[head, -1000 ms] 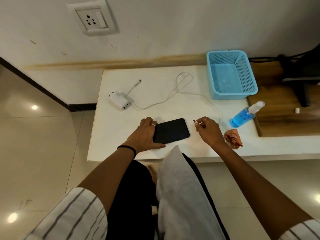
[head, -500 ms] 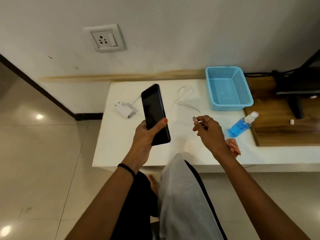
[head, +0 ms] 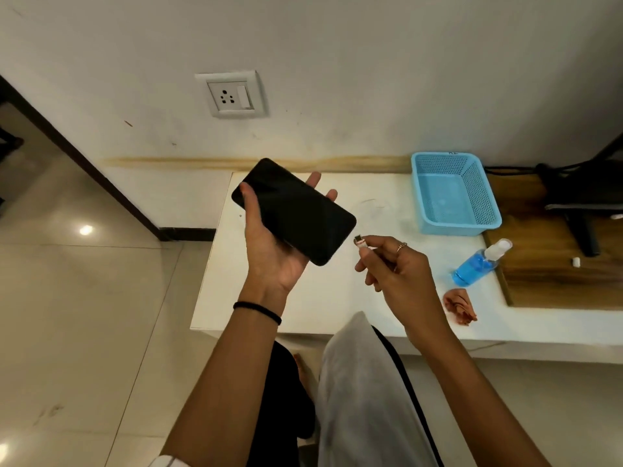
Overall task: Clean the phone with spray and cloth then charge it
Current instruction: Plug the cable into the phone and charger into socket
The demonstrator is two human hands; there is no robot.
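My left hand holds the black phone up above the white table, screen toward me, thumb on its left edge and fingers behind it. My right hand pinches the charging cable's plug just off the phone's lower right end, a small gap between them. The blue spray bottle lies on the table at the right, and the crumpled orange cloth sits just in front of it. The charger brick and the rest of the cable are hidden behind my hands and the phone.
A wall socket is set in the wall above the table's left end. A blue plastic basket stands at the back right, beside a wooden board with a dark stand. A grey cushion lies on my lap.
My left hand lifted the phone off the table and turned it flat toward me. My right hand rose with the plug and came close to the phone's end.
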